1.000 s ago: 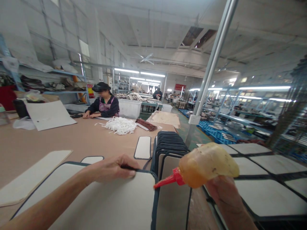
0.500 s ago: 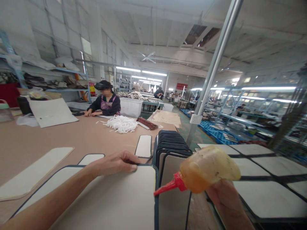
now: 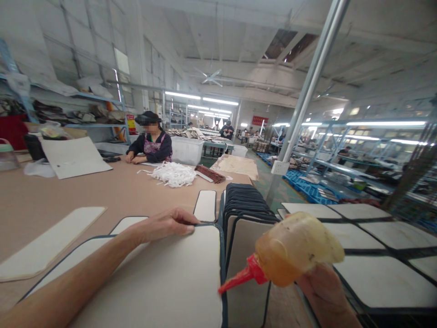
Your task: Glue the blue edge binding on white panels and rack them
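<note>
My left hand (image 3: 170,225) pinches the top edge of a white panel (image 3: 170,273) with a dark rim. In my right hand (image 3: 319,282) is a translucent bottle (image 3: 293,250) of amber liquid, tipped down to the left. Its red nozzle (image 3: 241,278) touches or nearly touches the panel's right edge. Just right of the panel stands a row of dark-rimmed panels (image 3: 249,246), packed upright. Beyond my left hand lies a small dark-rimmed white piece (image 3: 205,205).
White strips (image 3: 174,173) and a brown bundle (image 3: 210,173) lie on the brown table (image 3: 136,191). A co-worker (image 3: 152,141) sits across it. More dark-rimmed panels (image 3: 385,278) lie at the right. A metal post (image 3: 303,91) rises behind the upright row.
The red nozzle has moved down along the panel's right edge, with the bottle and my right hand slightly lower. My left hand keeps its hold on the panel. The co-worker's hands have shifted a little.
</note>
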The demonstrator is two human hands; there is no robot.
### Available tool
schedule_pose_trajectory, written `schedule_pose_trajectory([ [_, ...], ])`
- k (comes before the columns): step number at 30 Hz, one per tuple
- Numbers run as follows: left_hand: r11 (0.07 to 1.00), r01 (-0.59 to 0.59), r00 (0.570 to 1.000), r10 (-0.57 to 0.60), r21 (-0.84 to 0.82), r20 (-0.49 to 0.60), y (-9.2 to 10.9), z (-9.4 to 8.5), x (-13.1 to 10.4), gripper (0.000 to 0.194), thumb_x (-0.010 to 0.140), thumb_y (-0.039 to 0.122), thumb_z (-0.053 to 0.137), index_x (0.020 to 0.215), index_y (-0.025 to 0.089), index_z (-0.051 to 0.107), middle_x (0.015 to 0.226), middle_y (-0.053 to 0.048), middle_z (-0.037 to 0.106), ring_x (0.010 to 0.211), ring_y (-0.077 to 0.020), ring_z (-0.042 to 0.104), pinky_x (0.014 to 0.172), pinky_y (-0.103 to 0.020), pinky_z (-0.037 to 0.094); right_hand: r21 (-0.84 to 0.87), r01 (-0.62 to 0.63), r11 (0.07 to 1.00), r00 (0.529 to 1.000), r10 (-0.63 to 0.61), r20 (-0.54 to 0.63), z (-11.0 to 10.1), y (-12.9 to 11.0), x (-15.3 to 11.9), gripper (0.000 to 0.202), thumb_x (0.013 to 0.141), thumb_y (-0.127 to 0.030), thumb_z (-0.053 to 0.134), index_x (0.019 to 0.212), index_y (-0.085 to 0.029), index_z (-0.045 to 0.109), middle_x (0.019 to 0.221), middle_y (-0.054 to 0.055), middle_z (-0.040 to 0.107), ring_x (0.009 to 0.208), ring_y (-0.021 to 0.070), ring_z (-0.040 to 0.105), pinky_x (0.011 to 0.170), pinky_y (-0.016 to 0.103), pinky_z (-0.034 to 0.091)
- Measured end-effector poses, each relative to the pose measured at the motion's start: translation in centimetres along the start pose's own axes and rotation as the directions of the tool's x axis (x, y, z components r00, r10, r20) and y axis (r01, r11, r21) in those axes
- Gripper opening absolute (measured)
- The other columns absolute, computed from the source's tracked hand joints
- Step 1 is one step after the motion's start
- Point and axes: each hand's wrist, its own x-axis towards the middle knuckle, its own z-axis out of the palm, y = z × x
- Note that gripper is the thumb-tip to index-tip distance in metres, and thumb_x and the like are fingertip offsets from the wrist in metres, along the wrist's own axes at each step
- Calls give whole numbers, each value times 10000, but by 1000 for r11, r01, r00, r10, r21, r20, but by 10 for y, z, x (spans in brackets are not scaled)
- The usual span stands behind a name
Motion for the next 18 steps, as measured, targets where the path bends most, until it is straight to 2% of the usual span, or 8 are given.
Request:
schedule_pose_trajectory([
  [3,1000,24,999,-24,-6,-48,0,0,-1,226,754,334,599,822,184,754,797,-20,690,726,-183,574,631,-207,443,0,-30,1000,1000,30,5,-6,3,-1,220,622,-394,753,787,-248,742,824,130,727,770,338,683,647,480,573],
  [6,997,48,998,-50,-59,-47,0,0,-2,226,748,324,604,853,200,761,839,-17,697,753,-179,582,638,-192,449,7,-52,999,999,52,-4,-10,6,-3,246,653,-424,730,829,-251,745,862,136,727,721,326,687,634,480,574],
  [9,994,60,997,-64,-92,-48,1,1,-3,212,744,306,610,852,207,763,818,-8,698,727,-159,579,616,-172,439,21,-68,997,998,68,-7,-16,8,-3,266,655,-419,739,868,-260,743,925,140,721,805,343,683,656,486,572],
  [12,990,85,995,-91,-111,-48,0,0,-3,226,750,314,606,875,204,758,818,-14,713,704,-157,590,601,-174,440,51,-131,990,991,129,38,-18,6,-2,236,638,-430,753,800,-258,749,964,145,715,832,349,680,671,491,571],
  [14,991,85,994,-92,-105,-63,0,-2,-3,227,746,316,613,875,195,755,798,-15,718,675,-150,594,589,-171,436,72,-154,985,986,148,80,-13,3,-1,195,631,-433,758,728,-264,746,920,132,723,814,339,684,673,482,575],
  [18,989,83,990,-96,-124,-107,-5,-6,-4,227,748,311,631,896,186,750,819,-20,729,683,-151,618,602,-174,454,70,11,997,999,-9,-31,7,0,-2,141,611,-358,776,722,-278,741,616,63,700,622,280,685,627,425,589],
])
